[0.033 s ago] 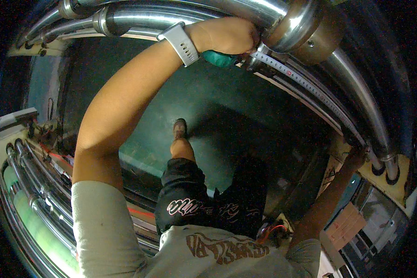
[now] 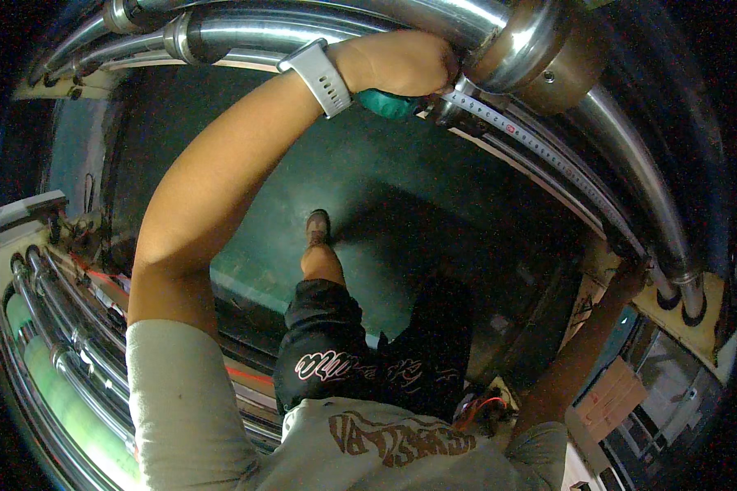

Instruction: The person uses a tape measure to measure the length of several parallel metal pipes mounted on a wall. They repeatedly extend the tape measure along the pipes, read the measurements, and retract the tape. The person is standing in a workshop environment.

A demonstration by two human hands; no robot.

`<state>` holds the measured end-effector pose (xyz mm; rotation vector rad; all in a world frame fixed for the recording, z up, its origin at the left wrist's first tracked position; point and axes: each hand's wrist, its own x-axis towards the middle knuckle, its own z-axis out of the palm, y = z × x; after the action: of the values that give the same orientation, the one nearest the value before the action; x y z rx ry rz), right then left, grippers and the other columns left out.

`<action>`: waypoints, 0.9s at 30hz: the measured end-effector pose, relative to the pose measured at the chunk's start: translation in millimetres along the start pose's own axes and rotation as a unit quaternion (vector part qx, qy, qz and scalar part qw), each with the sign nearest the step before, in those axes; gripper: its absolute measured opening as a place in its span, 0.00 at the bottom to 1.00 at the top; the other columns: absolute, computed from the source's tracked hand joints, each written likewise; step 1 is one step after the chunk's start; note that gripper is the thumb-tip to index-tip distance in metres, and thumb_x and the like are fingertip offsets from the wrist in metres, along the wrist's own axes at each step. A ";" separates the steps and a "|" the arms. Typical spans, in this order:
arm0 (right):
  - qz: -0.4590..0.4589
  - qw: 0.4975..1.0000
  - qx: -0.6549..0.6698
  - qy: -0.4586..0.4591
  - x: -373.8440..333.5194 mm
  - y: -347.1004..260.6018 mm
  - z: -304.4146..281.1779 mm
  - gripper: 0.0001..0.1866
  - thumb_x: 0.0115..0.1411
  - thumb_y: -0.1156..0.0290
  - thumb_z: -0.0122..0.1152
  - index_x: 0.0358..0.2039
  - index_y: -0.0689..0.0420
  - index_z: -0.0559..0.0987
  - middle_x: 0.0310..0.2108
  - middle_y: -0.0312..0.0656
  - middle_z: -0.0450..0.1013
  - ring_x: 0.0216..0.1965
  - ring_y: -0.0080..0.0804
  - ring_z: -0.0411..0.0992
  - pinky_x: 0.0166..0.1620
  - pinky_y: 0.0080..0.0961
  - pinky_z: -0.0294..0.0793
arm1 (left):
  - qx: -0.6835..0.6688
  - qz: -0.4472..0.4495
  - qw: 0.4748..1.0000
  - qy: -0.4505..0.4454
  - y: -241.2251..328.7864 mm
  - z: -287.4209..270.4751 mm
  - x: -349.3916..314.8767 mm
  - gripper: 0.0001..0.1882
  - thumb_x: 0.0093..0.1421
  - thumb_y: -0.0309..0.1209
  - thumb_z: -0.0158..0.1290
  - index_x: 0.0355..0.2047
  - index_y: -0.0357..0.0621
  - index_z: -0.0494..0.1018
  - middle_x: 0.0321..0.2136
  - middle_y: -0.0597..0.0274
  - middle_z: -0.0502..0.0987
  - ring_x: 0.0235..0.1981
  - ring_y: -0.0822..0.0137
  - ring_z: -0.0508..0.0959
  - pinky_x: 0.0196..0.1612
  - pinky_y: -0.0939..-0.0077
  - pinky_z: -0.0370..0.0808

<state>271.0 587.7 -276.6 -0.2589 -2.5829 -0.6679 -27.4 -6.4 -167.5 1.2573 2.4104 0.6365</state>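
My left hand [image 2: 405, 64], with a pale watch strap [image 2: 318, 75] at its wrist, is closed around a tape measure with a green case [image 2: 389, 104]. It is held just left of a thick metal collar [image 2: 540, 57] on a shiny roller. From the case the pale measuring blade [image 2: 540, 147] runs out to the right, along the steel bars. Over at the far right my right hand [image 2: 628, 278] is at the blade's far end, beside the end plate [image 2: 700, 327]. Its fingers are dim and partly hidden, closed about that end.
Polished rollers [image 2: 246, 34] curve along the top and down the right side. More bars [image 2: 65, 352] stand at the lower left above a green surface. A cardboard piece [image 2: 610, 399] lies at the lower right. My shoe [image 2: 318, 225] rests on the dark green floor [image 2: 287, 176].
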 end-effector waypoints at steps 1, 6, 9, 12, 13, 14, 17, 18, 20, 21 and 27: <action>-0.007 0.997 -0.033 -0.063 9.8 -22.1 -11.3 0.21 0.54 0.62 0.52 0.46 0.61 0.67 0.36 0.47 0.70 0.36 0.41 0.68 0.38 0.31 0.68 | -0.001 -0.019 1.000 0.002 2.2 -0.2 -4.3 0.12 0.50 0.32 0.43 0.30 0.40 0.73 0.26 0.47 0.74 0.29 0.51 0.74 0.34 0.62 0.69; 0.164 0.757 0.632 -0.023 31.0 -84.4 -65.4 0.19 0.54 0.61 0.52 0.42 0.61 0.69 0.39 0.45 0.69 0.40 0.38 0.66 0.40 0.29 0.66 | 0.074 0.056 0.995 0.029 -4.2 3.9 -6.5 0.12 0.51 0.31 0.42 0.26 0.38 0.73 0.26 0.46 0.73 0.29 0.49 0.73 0.35 0.62 0.70; 0.263 0.457 0.848 0.040 38.4 -94.4 -81.2 0.18 0.55 0.60 0.52 0.40 0.61 0.70 0.39 0.44 0.69 0.40 0.37 0.66 0.40 0.28 0.66 | 0.066 0.068 0.995 0.026 -2.9 2.2 -3.8 0.12 0.51 0.32 0.42 0.26 0.37 0.72 0.25 0.46 0.73 0.29 0.50 0.73 0.34 0.62 0.70; 0.332 0.519 0.788 0.018 41.5 -103.4 -90.1 0.17 0.55 0.60 0.50 0.39 0.60 0.70 0.39 0.44 0.68 0.40 0.37 0.65 0.41 0.29 0.65 | 0.072 0.068 0.995 0.029 -10.1 4.7 -3.6 0.13 0.52 0.33 0.42 0.27 0.35 0.72 0.25 0.45 0.73 0.28 0.50 0.73 0.34 0.62 0.69; 0.320 0.582 0.747 -0.002 36.9 -112.1 -102.0 0.17 0.55 0.61 0.50 0.41 0.60 0.70 0.41 0.44 0.67 0.42 0.38 0.65 0.43 0.30 0.65 | 0.085 0.072 0.993 0.037 -16.5 7.0 -4.7 0.14 0.53 0.34 0.42 0.27 0.35 0.72 0.25 0.45 0.73 0.28 0.50 0.73 0.34 0.62 0.69; 0.313 0.652 0.691 -0.016 27.6 -115.8 -120.9 0.18 0.55 0.62 0.49 0.42 0.59 0.69 0.42 0.44 0.67 0.43 0.38 0.64 0.44 0.31 0.65 | 0.073 0.072 0.995 -0.004 -17.0 8.1 -4.4 0.14 0.52 0.35 0.45 0.28 0.34 0.71 0.27 0.44 0.73 0.29 0.49 0.72 0.35 0.63 0.69; 0.308 0.800 0.514 -0.040 3.1 -115.8 -168.1 0.18 0.54 0.63 0.49 0.44 0.58 0.68 0.45 0.43 0.65 0.45 0.38 0.63 0.46 0.33 0.64 | -0.120 -0.057 0.987 0.087 -7.3 17.9 -14.3 0.11 0.49 0.29 0.44 0.31 0.36 0.70 0.24 0.45 0.72 0.27 0.54 0.72 0.33 0.64 0.68; 0.316 0.775 0.546 -0.036 -6.1 -122.3 -149.0 0.18 0.54 0.62 0.49 0.44 0.57 0.69 0.45 0.42 0.65 0.44 0.38 0.63 0.45 0.32 0.64 | -0.093 -0.014 0.991 0.090 -5.3 14.7 -16.7 0.10 0.50 0.29 0.45 0.31 0.35 0.71 0.24 0.47 0.73 0.26 0.57 0.72 0.32 0.66 0.68; 0.358 0.628 0.691 -0.004 4.9 -110.2 -101.9 0.18 0.54 0.60 0.50 0.43 0.56 0.69 0.45 0.41 0.64 0.43 0.37 0.63 0.42 0.32 0.65 | -0.124 -0.096 0.984 0.079 9.1 6.4 -13.9 0.09 0.52 0.31 0.48 0.27 0.35 0.70 0.20 0.54 0.72 0.23 0.63 0.71 0.29 0.70 0.67; 0.376 0.529 0.761 0.002 4.5 -106.8 -75.6 0.18 0.54 0.60 0.50 0.43 0.56 0.69 0.44 0.41 0.64 0.42 0.36 0.63 0.41 0.32 0.65 | -0.118 -0.138 0.983 0.043 12.0 2.8 -10.8 0.09 0.52 0.31 0.49 0.25 0.36 0.69 0.17 0.58 0.71 0.21 0.66 0.70 0.28 0.72 0.66; 0.321 0.147 0.934 -0.055 -34.9 -80.1 41.1 0.18 0.53 0.55 0.51 0.41 0.52 0.71 0.43 0.38 0.63 0.39 0.33 0.62 0.34 0.30 0.66 | -0.197 -0.075 0.976 0.058 3.2 11.2 -12.9 0.07 0.52 0.23 0.48 0.33 0.36 0.67 0.22 0.61 0.71 0.22 0.71 0.69 0.27 0.76 0.66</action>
<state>262.9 536.7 -358.1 -0.3306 -0.9981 2.6447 -12.7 -13.0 -173.9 0.8873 2.2867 1.1025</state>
